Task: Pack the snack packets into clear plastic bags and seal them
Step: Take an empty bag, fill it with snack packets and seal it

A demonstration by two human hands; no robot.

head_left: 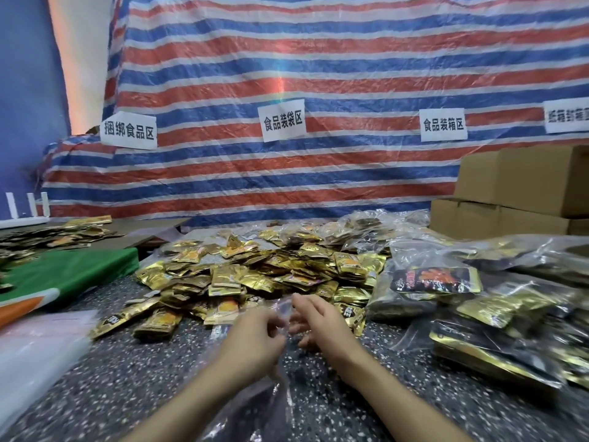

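A heap of small gold snack packets (255,269) lies on the speckled dark table (127,378), just beyond my hands. Between my hands hangs a clear plastic bag (280,387), its mouth raised and its body trailing toward me over the table. My left hand (255,336) pinches one side of the bag's mouth with curled fingers. My right hand (318,320) holds the opposite side, fingers bent around the film. The bag looks empty, though its thin film is hard to make out.
Filled clear bags of packets (478,301) are piled at the right, with cardboard boxes (516,193) behind them. A green sheet (63,272) and a stack of plastic bags (35,352) lie at the left. A striped tarp (287,90) with paper signs hangs behind.
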